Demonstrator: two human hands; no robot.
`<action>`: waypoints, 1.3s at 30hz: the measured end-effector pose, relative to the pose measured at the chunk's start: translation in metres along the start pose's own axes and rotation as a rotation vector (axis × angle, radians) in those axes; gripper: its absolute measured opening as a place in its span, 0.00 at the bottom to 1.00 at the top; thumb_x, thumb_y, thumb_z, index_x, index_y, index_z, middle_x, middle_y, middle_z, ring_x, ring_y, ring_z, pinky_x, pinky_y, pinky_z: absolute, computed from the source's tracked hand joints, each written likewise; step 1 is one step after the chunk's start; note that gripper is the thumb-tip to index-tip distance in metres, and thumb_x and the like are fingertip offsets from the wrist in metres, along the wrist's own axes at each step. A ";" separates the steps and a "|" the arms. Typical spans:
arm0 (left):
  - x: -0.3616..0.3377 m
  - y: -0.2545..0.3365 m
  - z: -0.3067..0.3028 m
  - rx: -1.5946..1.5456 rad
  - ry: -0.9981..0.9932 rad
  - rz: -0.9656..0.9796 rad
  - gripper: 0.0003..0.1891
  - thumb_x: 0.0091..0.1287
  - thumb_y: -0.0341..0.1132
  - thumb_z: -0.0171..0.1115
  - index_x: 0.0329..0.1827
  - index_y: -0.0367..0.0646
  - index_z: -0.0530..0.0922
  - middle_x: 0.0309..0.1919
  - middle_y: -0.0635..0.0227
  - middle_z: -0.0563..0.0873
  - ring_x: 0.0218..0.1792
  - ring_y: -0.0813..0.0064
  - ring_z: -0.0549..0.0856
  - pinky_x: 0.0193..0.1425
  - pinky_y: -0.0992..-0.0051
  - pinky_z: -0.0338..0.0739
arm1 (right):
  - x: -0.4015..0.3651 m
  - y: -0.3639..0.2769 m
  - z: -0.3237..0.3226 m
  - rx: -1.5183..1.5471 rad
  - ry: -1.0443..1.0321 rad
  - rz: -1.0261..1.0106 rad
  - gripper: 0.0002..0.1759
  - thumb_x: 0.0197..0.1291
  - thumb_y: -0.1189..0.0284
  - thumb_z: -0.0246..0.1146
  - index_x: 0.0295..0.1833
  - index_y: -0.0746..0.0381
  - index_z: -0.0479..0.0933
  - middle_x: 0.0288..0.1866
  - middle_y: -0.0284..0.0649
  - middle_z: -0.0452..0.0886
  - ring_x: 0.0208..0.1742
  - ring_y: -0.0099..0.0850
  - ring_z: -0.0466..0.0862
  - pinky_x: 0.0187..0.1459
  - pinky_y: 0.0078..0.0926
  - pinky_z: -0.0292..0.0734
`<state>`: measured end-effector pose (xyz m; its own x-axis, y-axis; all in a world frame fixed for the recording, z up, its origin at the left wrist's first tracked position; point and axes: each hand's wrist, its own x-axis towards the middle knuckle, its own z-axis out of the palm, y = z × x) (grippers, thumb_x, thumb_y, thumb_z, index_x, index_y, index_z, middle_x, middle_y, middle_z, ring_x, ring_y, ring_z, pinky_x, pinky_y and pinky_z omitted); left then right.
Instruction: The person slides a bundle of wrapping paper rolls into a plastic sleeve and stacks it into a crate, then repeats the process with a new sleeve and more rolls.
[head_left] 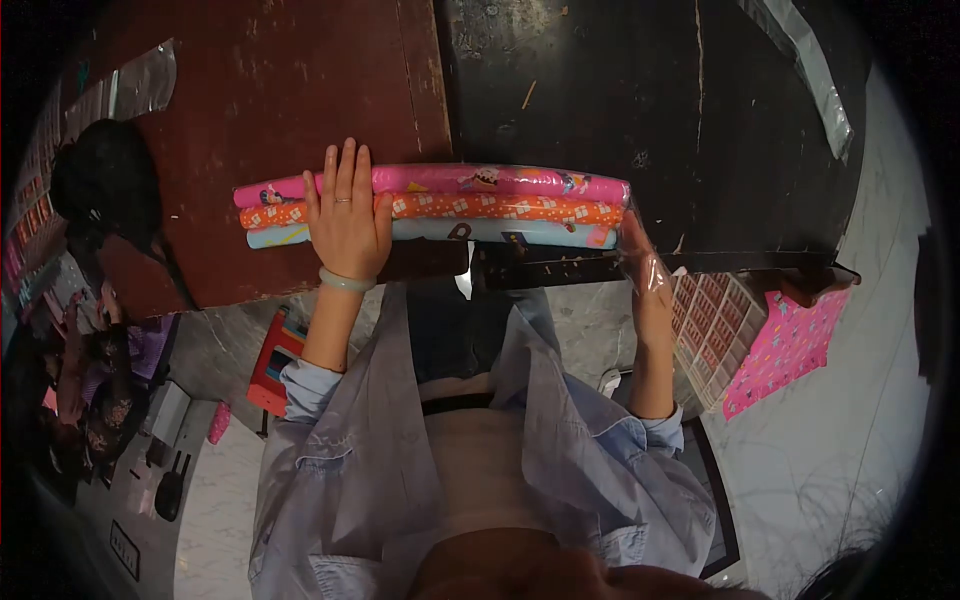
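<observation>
Three rolls of patterned wrapping paper lie side by side across the table: a pink roll point(430, 179), an orange roll point(480, 207) and a light blue roll point(430, 230). My left hand point(350, 220) rests flat over their left part, fingers stretched out and pointing away from me. It wears a ring, and a pale bangle circles the wrist. At the rolls' right end, a clear plastic wrapper point(640, 245) hangs loose toward me. My right hand point(652, 285) grips this loose plastic near the table's front edge; glare and film partly hide its fingers.
The table has a reddish-brown part point(280, 100) and a black part point(580, 90). A black object point(105, 185) sits at its left edge. Plastic strips point(815, 85) lie at the far right. Below right stand a box of patterned packs point(715, 325) and a pink sheet point(790, 345).
</observation>
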<state>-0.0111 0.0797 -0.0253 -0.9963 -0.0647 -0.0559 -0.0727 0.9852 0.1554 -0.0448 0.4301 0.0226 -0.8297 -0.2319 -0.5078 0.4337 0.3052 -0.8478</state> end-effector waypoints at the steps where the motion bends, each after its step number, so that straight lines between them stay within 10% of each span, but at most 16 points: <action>1: -0.001 0.000 0.001 -0.015 0.005 0.006 0.26 0.68 0.41 0.46 0.68 0.42 0.63 0.68 0.64 0.65 0.71 0.62 0.60 0.73 0.54 0.46 | -0.001 0.000 0.002 -0.035 0.017 -0.064 0.29 0.72 0.58 0.39 0.67 0.71 0.62 0.69 0.47 0.64 0.69 0.35 0.64 0.69 0.28 0.52; 8: 0.000 -0.001 -0.001 0.003 -0.012 0.031 0.25 0.68 0.41 0.47 0.67 0.44 0.65 0.68 0.67 0.66 0.71 0.62 0.60 0.73 0.54 0.47 | -0.004 0.008 0.001 -0.084 -0.044 -0.015 0.27 0.72 0.62 0.39 0.67 0.71 0.61 0.69 0.47 0.65 0.69 0.34 0.64 0.69 0.25 0.52; 11: 0.000 -0.003 -0.002 -0.008 -0.019 0.034 0.24 0.68 0.41 0.47 0.67 0.46 0.66 0.68 0.68 0.66 0.71 0.62 0.60 0.73 0.54 0.47 | 0.000 -0.011 0.008 1.124 0.182 0.264 0.32 0.72 0.55 0.39 0.70 0.69 0.56 0.71 0.47 0.61 0.71 0.36 0.60 0.71 0.31 0.49; 13: 0.001 -0.003 -0.002 -0.028 -0.024 0.026 0.24 0.68 0.41 0.47 0.67 0.46 0.66 0.68 0.68 0.67 0.71 0.62 0.60 0.73 0.54 0.47 | 0.005 0.002 0.002 -0.005 0.036 -0.052 0.30 0.72 0.59 0.40 0.69 0.70 0.58 0.69 0.49 0.63 0.70 0.36 0.63 0.69 0.29 0.51; 26: 0.001 0.000 -0.003 -0.047 -0.020 0.005 0.23 0.66 0.38 0.49 0.65 0.45 0.68 0.68 0.69 0.66 0.70 0.62 0.61 0.73 0.54 0.47 | 0.015 -0.004 0.012 0.160 0.080 -0.097 0.31 0.71 0.58 0.42 0.68 0.72 0.59 0.70 0.48 0.61 0.71 0.37 0.61 0.71 0.32 0.49; 29: 0.001 -0.001 -0.001 -0.050 -0.014 0.005 0.22 0.65 0.37 0.50 0.63 0.45 0.70 0.68 0.69 0.67 0.70 0.62 0.61 0.73 0.54 0.47 | 0.018 -0.015 0.019 1.327 0.240 0.219 0.39 0.68 0.50 0.44 0.71 0.71 0.52 0.73 0.49 0.55 0.74 0.38 0.56 0.73 0.35 0.44; 32: 0.002 -0.002 -0.001 -0.057 0.000 0.009 0.22 0.64 0.37 0.50 0.62 0.45 0.70 0.67 0.69 0.67 0.70 0.62 0.61 0.73 0.54 0.47 | 0.021 0.006 0.009 0.241 0.027 -0.119 0.39 0.68 0.51 0.45 0.71 0.72 0.52 0.73 0.49 0.55 0.74 0.39 0.55 0.73 0.36 0.43; 39: 0.003 -0.005 -0.002 -0.038 -0.009 0.007 0.23 0.64 0.42 0.53 0.61 0.45 0.72 0.67 0.70 0.67 0.70 0.65 0.61 0.73 0.56 0.48 | 0.024 0.023 -0.035 0.439 0.012 0.005 0.39 0.68 0.49 0.43 0.67 0.75 0.57 0.69 0.55 0.61 0.71 0.42 0.61 0.71 0.37 0.48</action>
<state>-0.0138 0.0746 -0.0242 -0.9964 -0.0563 -0.0632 -0.0675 0.9789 0.1928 -0.0666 0.4637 -0.0040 -0.8299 -0.2197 -0.5128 0.5441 -0.1156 -0.8311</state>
